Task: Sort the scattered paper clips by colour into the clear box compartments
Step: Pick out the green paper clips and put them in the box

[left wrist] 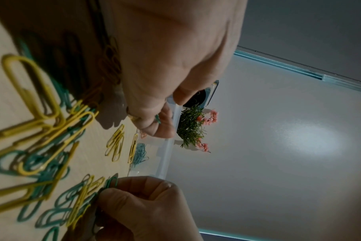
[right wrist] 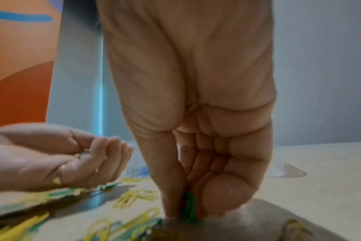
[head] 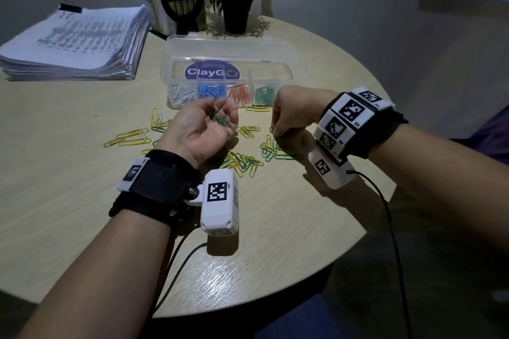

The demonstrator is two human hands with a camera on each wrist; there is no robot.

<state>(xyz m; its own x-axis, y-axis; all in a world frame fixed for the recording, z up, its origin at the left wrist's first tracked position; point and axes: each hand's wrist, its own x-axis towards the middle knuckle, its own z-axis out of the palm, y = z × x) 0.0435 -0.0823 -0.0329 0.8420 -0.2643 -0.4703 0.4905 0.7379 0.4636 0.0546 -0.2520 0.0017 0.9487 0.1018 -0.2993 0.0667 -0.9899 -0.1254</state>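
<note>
The clear box (head: 286, 70) stands open at mid-table, holding silver (head: 180, 92), blue (head: 212, 90), red (head: 239, 93) and green clips (head: 264, 94) in separate compartments. My left hand (head: 220, 115) hovers palm up in front of it, fingers curled round a few green clips (head: 220, 121). To its right, my right hand (head: 275, 131) reaches down to the table and pinches one green clip (right wrist: 189, 207) between thumb and fingertips. Yellow clips (head: 129, 136) and a mixed yellow and green pile (head: 242, 162) lie scattered around and under both hands.
A thick stack of papers (head: 74, 41) lies at the back left. A potted plant (head: 237, 11) and a black object (head: 181, 3) stand behind the box. Wrist camera cables (head: 385, 215) trail over the round table's near edge.
</note>
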